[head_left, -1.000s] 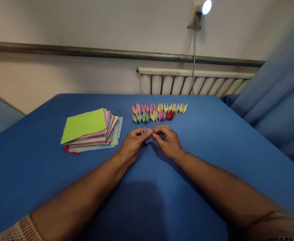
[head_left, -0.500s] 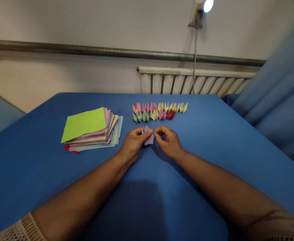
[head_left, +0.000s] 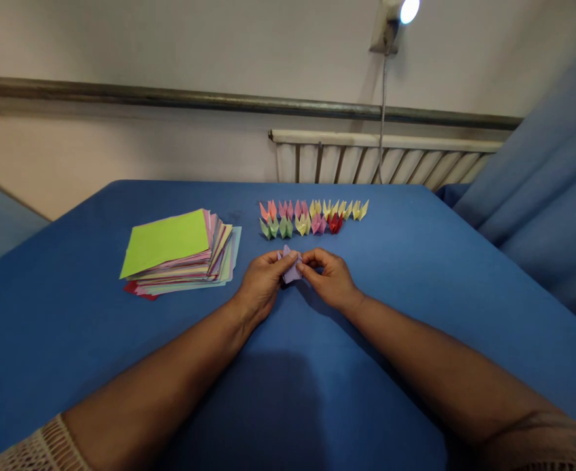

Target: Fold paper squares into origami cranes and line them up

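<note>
A small folded piece of purple paper (head_left: pixel 292 272), shaped like an origami crane, is held just above the blue table. My left hand (head_left: pixel 262 278) pinches its left side between thumb and fingers. From the right, my right hand (head_left: pixel 330 278) is closed with thumb and forefinger on its right edge. Part of the paper is hidden behind my fingers. Just beyond my hands stand two rows of finished paper cranes, among them a green crane (head_left: pixel 286 227), a red crane (head_left: pixel 336 224) and a pink crane (head_left: pixel 318 224).
To the left lies a thick stack of coloured paper (head_left: pixel 167 245) with a lime-green sheet on top. Blue cloth (head_left: pixel 396 366) covers the table. Behind it are a white radiator (head_left: pixel 391 140), a wall pipe (head_left: pixel 194 98) and a hanging cord (head_left: pixel 383 98). A blue curtain (head_left: pixel 553 183) hangs at the right.
My right thumb and forefinger have moved slightly left, onto the right side of the purple paper. The paper's lower part is tilted a little differently. My left hand keeps its pinch.
</note>
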Demonstrator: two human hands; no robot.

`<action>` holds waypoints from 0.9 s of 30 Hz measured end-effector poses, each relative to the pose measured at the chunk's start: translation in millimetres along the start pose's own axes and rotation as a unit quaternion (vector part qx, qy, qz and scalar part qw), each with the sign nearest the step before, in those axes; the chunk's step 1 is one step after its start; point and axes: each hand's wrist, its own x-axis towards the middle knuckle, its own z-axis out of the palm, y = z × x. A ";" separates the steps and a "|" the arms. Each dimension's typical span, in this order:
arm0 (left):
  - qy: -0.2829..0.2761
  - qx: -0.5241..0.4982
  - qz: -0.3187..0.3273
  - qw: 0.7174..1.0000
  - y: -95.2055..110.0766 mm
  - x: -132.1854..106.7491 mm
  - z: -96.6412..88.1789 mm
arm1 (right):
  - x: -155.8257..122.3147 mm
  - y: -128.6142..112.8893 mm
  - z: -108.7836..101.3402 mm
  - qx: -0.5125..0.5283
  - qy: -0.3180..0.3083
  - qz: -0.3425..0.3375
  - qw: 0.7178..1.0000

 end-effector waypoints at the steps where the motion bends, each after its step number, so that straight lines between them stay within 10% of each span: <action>1: 0.000 -0.007 -0.004 1.000 0.2 0.0 0.1 | 0.5 1.4 0.0 0.003 0.002 0.006 1.000; 27: 0.022 0.082 0.036 0.996 -2.3 1.5 -4.0 | 1.4 1.7 -0.9 0.078 -0.018 0.055 0.995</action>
